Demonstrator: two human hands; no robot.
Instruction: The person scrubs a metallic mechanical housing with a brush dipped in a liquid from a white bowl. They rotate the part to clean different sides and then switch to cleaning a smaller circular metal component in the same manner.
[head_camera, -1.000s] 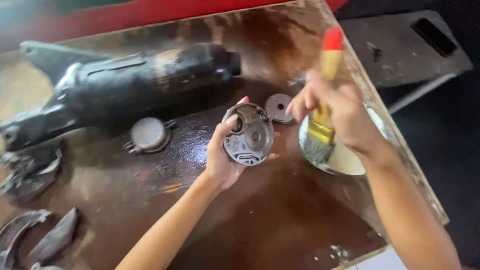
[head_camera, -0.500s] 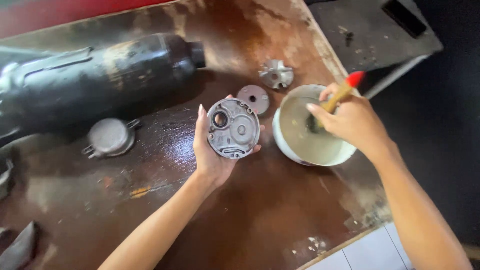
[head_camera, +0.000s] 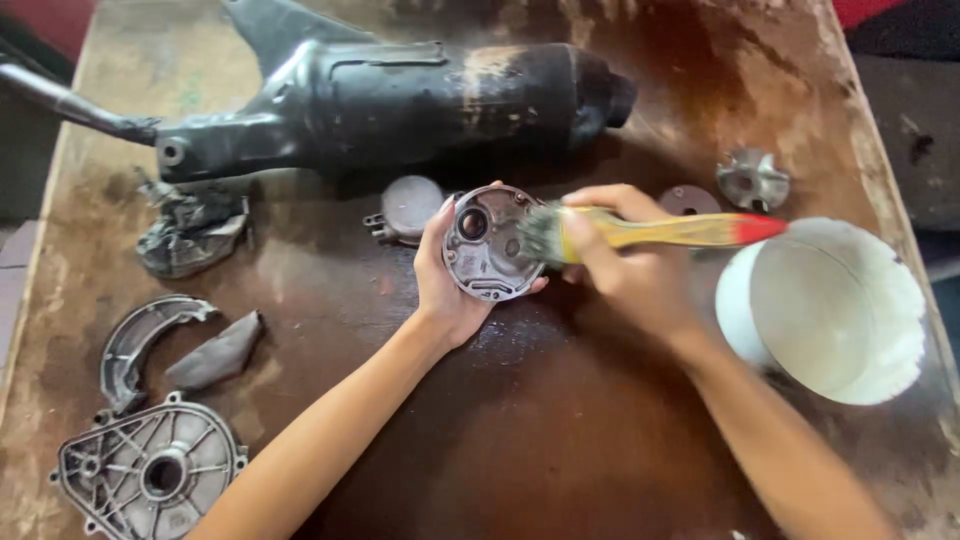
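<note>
My left hand (head_camera: 448, 290) holds a round grey metal cover plate (head_camera: 487, 245) upright above the brown table (head_camera: 560, 440). My right hand (head_camera: 625, 265) grips a paintbrush (head_camera: 650, 231) with a yellow handle and red tip. Its dark bristles press against the right side of the plate. A white bowl (head_camera: 830, 310) stands to the right of my right hand.
A large black exhaust muffler (head_camera: 400, 95) lies across the back of the table. Small round metal parts (head_camera: 405, 208) sit behind the plate, and a finned piece (head_camera: 752, 179) lies at the right. A curved brake shoe (head_camera: 140, 340), a crumpled rag (head_camera: 190, 228) and a ribbed engine cover (head_camera: 150, 470) lie at the left.
My right hand lifted the brush out of the white bowl and brought its bristles onto the plate. The view shifted left, showing more parts on the table's left side.
</note>
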